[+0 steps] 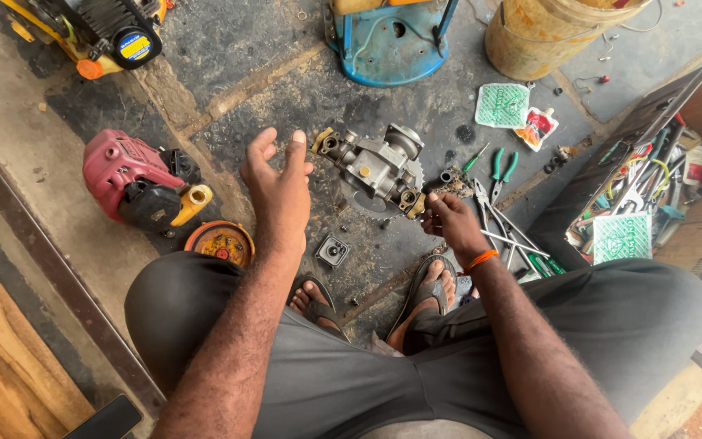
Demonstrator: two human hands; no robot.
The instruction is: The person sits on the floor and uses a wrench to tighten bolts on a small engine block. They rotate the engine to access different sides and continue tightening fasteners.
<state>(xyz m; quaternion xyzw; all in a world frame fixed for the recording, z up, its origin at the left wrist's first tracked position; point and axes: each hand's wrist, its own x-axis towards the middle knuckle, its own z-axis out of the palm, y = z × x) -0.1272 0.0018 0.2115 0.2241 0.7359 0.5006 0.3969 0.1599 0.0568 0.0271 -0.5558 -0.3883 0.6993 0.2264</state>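
A small-engine repair workshop, worked on the floor; oil-stained stone paving (pixel 229 65) littered with screws; a red engine housing (pixel 119 167) at left; a wooden box of hand tools (pixel 652 183) at right; pliers (pixel 501 169) mid-frame; a grimy bucket (pixel 542 36) at the top.

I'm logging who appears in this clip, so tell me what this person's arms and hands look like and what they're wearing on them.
Both arms are bare from the elbow down, with no sleeves, gloves or watch in view. The left hand wears nothing. The right hand has an orange band around the wrist, thin like a thread or cord. The fingers of the right hand look smudged with dark grime. No rings can be made out.
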